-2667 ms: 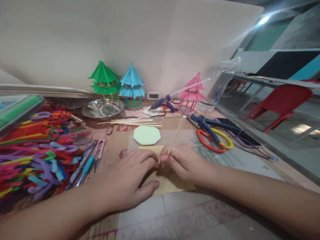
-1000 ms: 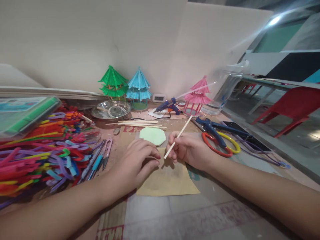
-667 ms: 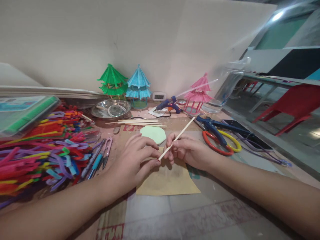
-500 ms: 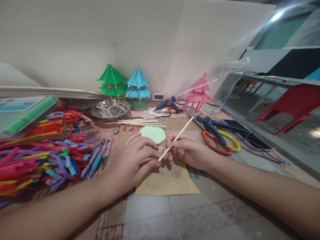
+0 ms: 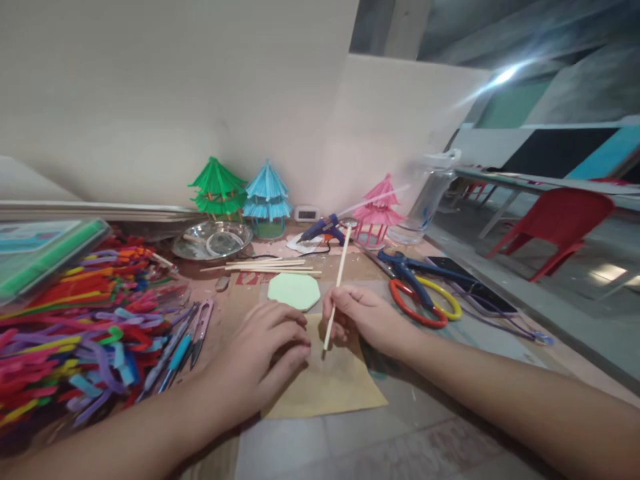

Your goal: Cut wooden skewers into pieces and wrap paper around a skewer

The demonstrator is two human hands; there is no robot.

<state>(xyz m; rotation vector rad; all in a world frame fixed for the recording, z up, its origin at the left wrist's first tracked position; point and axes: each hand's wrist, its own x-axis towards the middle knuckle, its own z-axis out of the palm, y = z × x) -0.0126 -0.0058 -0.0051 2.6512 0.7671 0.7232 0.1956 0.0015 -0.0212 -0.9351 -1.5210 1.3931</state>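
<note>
A pale bamboo stick [image 5: 341,273] stands steeply between the thumb and fingers of my right hand [image 5: 363,312]. Its lower end hangs over a tan sheet [image 5: 320,393] that looks like sandpaper. To the left, my left hand [image 5: 273,350] hovers by the sheet's left side, fingers loosely curved, thumb apart, nothing in it. Just beyond my hands lies a light green octagonal piece [image 5: 294,291]. Several more bamboo sticks [image 5: 270,267] lie behind it.
Pipe cleaners [image 5: 90,340] and pens [image 5: 177,353] crowd the left. Little green [image 5: 217,187], blue [image 5: 268,193] and pink [image 5: 379,207] pagodas, a metal dish [image 5: 187,247] and a glue gun [image 5: 323,228] stand behind. Scissors [image 5: 417,320], pliers [image 5: 410,273] and a phone [image 5: 480,293] lie right.
My left fingers have come away from the stick's lower end and moved left. The stick has swung more upright in my right hand. The view has tipped up and turned right.
</note>
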